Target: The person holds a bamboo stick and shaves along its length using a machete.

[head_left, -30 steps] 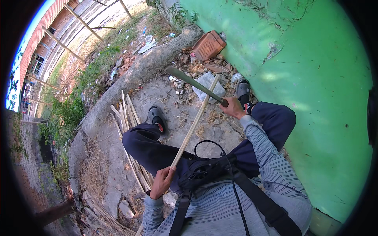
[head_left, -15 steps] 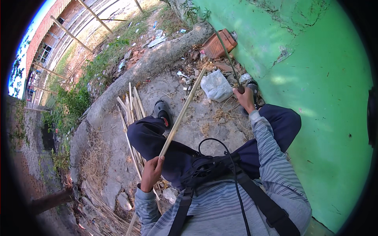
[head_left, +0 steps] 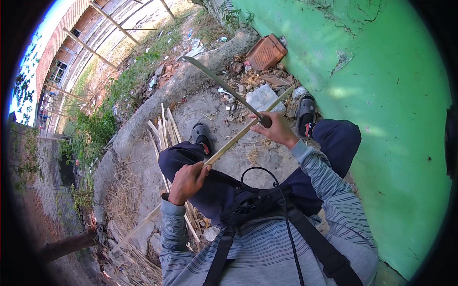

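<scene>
My left hand (head_left: 187,182) is closed round a long pale strip of split bamboo or wood (head_left: 234,140), which slants from lower left to upper right over my left thigh. My right hand (head_left: 280,131) grips the dark handle of a machete (head_left: 223,86), its long curved blade pointing to the far left. The machete crosses over the strip near the handle, and the fingers of my right hand lie at or against the strip; whether they also pinch it I cannot tell. Several similar strips (head_left: 172,125) lie in a loose bundle left of my left shoe.
A whitish stone block (head_left: 260,97) lies ahead between my shoes. Behind it are rubble and an orange clay tile (head_left: 267,51). A green wall (head_left: 381,157) rises on my right. A low curved concrete edge (head_left: 143,100) runs along the left, with plants beyond.
My right hand has moved left and closer, to the strip, and the machete blade has swung left across it. The strip's far end has tilted to the right. My left hand has moved slightly forward.
</scene>
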Demonstrator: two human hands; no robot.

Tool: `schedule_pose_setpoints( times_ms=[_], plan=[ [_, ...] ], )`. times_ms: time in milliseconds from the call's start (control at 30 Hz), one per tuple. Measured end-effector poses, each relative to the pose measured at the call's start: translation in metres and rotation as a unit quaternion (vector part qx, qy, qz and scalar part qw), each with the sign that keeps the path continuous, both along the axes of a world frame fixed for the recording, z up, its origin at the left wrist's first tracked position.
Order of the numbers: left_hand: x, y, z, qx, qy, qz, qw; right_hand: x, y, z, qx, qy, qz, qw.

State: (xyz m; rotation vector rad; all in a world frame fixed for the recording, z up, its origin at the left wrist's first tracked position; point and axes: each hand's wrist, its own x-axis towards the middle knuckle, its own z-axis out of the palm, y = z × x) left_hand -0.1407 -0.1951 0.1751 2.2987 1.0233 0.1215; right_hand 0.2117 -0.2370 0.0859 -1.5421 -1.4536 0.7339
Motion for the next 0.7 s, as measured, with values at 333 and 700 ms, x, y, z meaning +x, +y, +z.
schedule_pose_setpoints(
  times_ms=[333, 700],
  plan=[
    [0.037, -0.01, -0.033, -0.025, -0.061, 0.138, 0.988, -0.047, -0.024, -0.021, -0.033, -0.028, -0.007, 0.999],
    [0.072, -0.014, -0.1, -0.104, -0.157, 0.182, 0.965, -0.053, -0.038, -0.055, -0.091, -0.203, 0.033, 0.974]
  ],
)
